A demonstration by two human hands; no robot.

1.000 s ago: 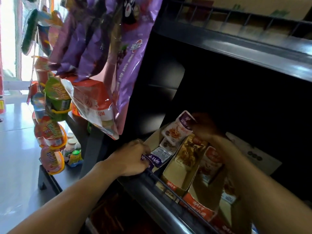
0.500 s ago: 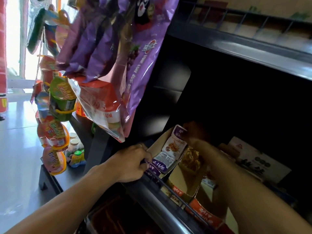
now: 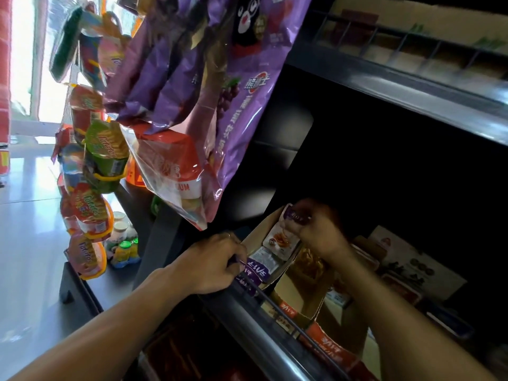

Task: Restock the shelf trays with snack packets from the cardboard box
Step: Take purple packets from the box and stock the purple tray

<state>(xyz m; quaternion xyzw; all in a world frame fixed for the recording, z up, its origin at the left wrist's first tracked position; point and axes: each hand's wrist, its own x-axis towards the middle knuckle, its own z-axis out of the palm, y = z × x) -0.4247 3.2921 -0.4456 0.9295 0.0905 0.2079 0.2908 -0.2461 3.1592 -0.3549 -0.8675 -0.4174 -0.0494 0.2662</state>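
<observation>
A cardboard shelf tray [image 3: 264, 229] at the left end of the dark shelf holds white snack packets with purple tops. My right hand [image 3: 319, 232] grips the upper packet [image 3: 283, 237] by its purple end, inside the tray. My left hand [image 3: 214, 264] is curled over the thin wire rail [image 3: 277, 306] at the shelf's front edge, by the purple front of a lower packet [image 3: 261, 264]. To the right stand an orange-fronted tray [image 3: 299, 298] with brown packets and another tray [image 3: 335, 350]. No cardboard supply box is visible.
Large purple snack bags [image 3: 233, 86] and a clear red bag [image 3: 170, 171] hang close above the left of the shelf. Cup snacks [image 3: 90, 210] hang further left over small bottles [image 3: 123, 248]. An upper shelf [image 3: 412, 86] overhangs. More boxes [image 3: 412, 270] sit at the right.
My right hand moved the purple-topped packet down into the left tray, and its grip now covers the packet's top. The left hand stayed on the rail. The view shifted slightly.
</observation>
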